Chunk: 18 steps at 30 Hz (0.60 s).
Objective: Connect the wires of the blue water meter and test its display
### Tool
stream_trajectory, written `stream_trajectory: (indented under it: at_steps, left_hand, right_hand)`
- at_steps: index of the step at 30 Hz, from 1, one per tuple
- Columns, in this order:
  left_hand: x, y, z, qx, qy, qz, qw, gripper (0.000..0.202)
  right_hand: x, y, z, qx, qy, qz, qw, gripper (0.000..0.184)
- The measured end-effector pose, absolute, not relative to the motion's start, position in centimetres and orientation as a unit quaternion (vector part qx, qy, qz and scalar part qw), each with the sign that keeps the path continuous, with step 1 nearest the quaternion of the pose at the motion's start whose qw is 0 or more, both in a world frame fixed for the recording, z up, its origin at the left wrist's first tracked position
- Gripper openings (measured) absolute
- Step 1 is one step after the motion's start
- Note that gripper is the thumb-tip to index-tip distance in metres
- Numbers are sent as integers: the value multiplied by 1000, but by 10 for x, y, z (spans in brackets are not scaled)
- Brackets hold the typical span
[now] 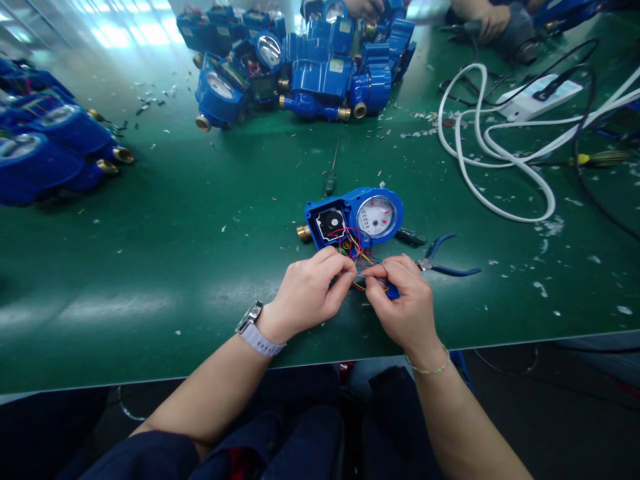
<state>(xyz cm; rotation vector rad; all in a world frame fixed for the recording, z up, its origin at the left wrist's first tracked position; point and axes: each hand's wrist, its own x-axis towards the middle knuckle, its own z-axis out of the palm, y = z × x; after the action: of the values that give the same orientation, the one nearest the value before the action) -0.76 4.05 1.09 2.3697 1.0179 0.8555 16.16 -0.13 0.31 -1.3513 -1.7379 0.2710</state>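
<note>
The fingers (345,275) of the left hand (305,293) and of the right hand (403,303) are closed tip to tip, and the thin coloured wires (356,248) are pinched between them, apparently to be kept steady. These wires come out of an opened blue plastic water meter with a round dial (356,217), which is laid flat near the front edge of the green bench (200,267), within easy reach. Blue-handled pliers (445,265) are left just beside the right hand.

Ends of wires (357,248) vanish in pinch between left hand (307,292) and right hand (406,305); joint itself hidden. Small blue part (393,292) mostly covered by right fingers. Dial figures on meter (356,217) too small to read. Blue meters (45,150) at left blurred, cut by edge. Co-worker's hand (493,23) (at top edge) only partly in view. White cable (500,157) runs out at right edge.
</note>
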Motion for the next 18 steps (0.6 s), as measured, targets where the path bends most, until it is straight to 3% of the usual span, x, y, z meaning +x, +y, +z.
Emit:
stream_trajectory:
  at_steps: [18]
  left_hand:
    - [-7, 40, 11, 851, 362, 315, 211, 12]
  right_hand:
    - [160, -1, 2, -551, -694, 118, 448, 13]
